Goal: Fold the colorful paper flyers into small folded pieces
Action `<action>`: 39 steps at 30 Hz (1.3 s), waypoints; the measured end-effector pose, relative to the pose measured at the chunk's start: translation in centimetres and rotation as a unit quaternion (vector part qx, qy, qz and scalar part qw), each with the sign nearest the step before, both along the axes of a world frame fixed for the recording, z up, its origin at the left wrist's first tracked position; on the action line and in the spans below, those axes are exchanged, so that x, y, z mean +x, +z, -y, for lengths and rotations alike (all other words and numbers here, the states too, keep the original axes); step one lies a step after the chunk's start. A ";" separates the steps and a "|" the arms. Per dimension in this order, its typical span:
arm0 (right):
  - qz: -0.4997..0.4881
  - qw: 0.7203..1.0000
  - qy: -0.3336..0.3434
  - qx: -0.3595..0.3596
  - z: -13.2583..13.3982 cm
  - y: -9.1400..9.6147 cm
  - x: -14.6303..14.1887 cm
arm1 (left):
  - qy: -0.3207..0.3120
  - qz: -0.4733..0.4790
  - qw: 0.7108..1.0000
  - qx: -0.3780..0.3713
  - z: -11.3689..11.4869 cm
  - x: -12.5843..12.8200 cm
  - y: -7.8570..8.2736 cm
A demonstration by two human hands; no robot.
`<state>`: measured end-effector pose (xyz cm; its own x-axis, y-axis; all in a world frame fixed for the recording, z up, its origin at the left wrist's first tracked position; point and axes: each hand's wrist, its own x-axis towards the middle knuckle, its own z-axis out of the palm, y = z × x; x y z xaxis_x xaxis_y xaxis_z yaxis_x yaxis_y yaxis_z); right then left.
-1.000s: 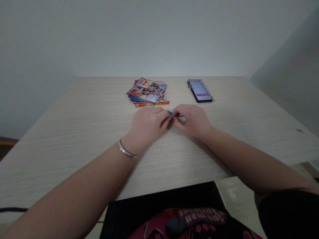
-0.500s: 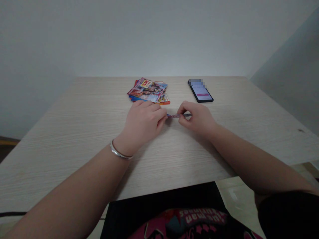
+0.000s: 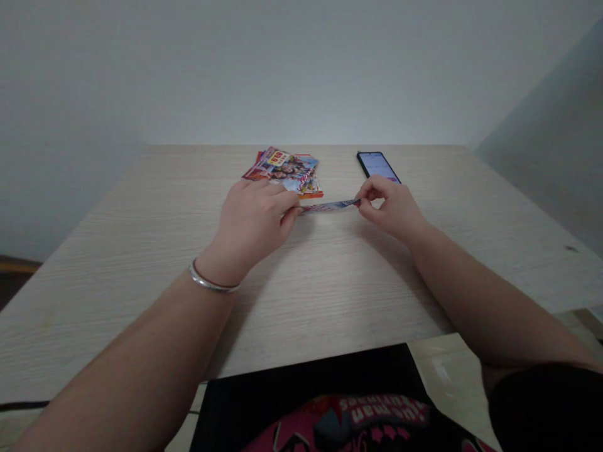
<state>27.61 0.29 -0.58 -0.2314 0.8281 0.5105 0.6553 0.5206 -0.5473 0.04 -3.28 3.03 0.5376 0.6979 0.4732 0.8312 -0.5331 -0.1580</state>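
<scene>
A narrow folded strip of printed paper [image 3: 330, 206] stretches between my two hands, just above the table. My left hand [image 3: 257, 216] pinches its left end between thumb and fingers, and a silver bangle circles that wrist. Its right end is pinched by the thumb and forefinger of my right hand [image 3: 389, 207]. Just beyond my left hand lies a loose pile of colourful printed leaflets [image 3: 287, 169], its near left part hidden by the hand. Behind my right hand is a black-edged phone [image 3: 377, 164] with a lit screen, its lower end covered by my fingers.
The pale wood-grain table [image 3: 164, 213] runs back to a plain wall [image 3: 301, 75]. Below its front edge is a black surface [image 3: 306, 370] with a pink and red printed pattern at the bottom. A dark cable [image 3: 23, 405] shows at the lower left.
My hands have moved apart and slightly farther away, the left going left and the right going right. More of the paper strip shows between them. My right hand now covers the phone's lower end.
</scene>
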 end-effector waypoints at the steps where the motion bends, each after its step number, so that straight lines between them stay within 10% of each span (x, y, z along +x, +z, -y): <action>1: -0.009 1.000 -0.007 -0.001 -0.2 -0.1 0.2 | 0.003 -0.002 1.000 -0.001 0.0 -0.1 0.0; 14: 0.070 0.990 0.072 0.095 1.2 -0.2 -2.1 | -0.027 0.042 0.999 -0.007 -0.4 0.0 -1.3; 39: 0.196 0.963 0.180 0.029 2.2 0.2 -3.8 | -0.174 0.073 0.979 -0.073 -0.5 0.8 -3.0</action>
